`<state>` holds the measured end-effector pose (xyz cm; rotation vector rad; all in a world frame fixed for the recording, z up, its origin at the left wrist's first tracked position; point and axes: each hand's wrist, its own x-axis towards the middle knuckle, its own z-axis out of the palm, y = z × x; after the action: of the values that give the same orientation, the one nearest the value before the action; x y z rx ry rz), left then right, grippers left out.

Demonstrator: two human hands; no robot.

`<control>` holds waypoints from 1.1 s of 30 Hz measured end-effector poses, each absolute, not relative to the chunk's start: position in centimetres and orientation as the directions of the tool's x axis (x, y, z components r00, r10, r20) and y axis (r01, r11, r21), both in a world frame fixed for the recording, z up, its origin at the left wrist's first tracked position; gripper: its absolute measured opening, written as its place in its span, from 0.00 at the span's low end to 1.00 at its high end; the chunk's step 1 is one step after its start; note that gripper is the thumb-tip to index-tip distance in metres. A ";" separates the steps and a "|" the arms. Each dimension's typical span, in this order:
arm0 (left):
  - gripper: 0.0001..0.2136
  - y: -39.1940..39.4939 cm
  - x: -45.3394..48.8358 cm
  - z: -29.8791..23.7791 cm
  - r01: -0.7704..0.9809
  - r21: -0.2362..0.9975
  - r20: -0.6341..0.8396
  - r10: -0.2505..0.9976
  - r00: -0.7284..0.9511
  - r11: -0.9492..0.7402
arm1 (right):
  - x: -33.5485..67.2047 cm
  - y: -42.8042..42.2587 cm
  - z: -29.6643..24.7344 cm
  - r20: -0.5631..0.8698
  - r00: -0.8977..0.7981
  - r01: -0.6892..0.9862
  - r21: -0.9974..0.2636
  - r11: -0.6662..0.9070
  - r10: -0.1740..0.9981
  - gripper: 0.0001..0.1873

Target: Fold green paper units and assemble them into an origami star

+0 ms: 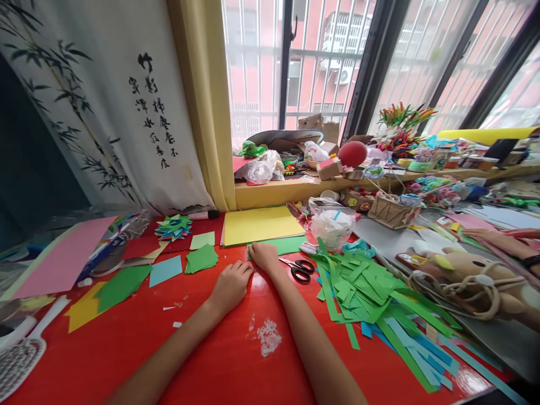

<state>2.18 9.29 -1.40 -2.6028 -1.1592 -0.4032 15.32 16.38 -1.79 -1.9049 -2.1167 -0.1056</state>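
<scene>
Tabletop (219, 360), lower centre: red. Paper sheet (290, 244), centre: green. Scissor handles (297, 268), centre: black. Curtain (116, 107), upper left: white, bamboo-patterned.

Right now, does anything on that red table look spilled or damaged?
Yes: a ragged whitish patch between the forearms interrupts the glossy red tabletop; I can't tell debris from surface damage. The green and blue paper strips sprawl untidily right of the scissors.

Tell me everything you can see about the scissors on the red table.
The scissors have two black, looped, plastic-looking handles and silvery, metal-looking blades; whether these are fully closed is hard to tell. They lie on the red table, blades pointing left toward the right hand, which isn't holding them. Contact between tips and wrist is unclear. Green paper strips lie to their right.
</scene>
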 end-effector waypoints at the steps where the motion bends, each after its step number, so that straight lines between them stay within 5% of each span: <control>1: 0.16 9.3 2.1 -1.4 0.756 -0.109 0.364 0.682 0.634 -0.645 | 15.3 16.4 -1.8 0.258 -0.083 0.984 -0.134 0.121 0.963 0.20; 8: 0.07 9.3 1.7 -1.4 0.737 0.036 0.460 0.666 0.587 -0.674 | 15.2 16.5 -2.1 0.216 -0.110 0.987 -0.087 0.131 0.970 0.23; 25: 0.14 8.6 1.9 -1.2 0.544 -0.303 0.435 0.394 0.810 -0.783 | 14.4 15.3 -1.1 0.194 -0.096 0.993 -0.046 0.107 0.976 0.21; 29: 0.13 5.8 2.9 -0.5 0.572 -0.254 0.432 0.437 0.789 -0.780 | 14.1 14.5 -0.6 0.190 -0.106 0.991 -0.062 0.119 0.976 0.20; 33: 0.22 1.6 6.2 -0.6 0.590 -0.049 0.445 0.511 0.735 -0.806 | 14.2 14.2 -0.4 0.188 -0.117 0.984 -0.114 0.140 0.975 0.19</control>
<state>6.23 1.62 -0.61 -2.7491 -0.8814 -0.6237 14.21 14.24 -0.39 -1.9274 -2.1974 -0.0564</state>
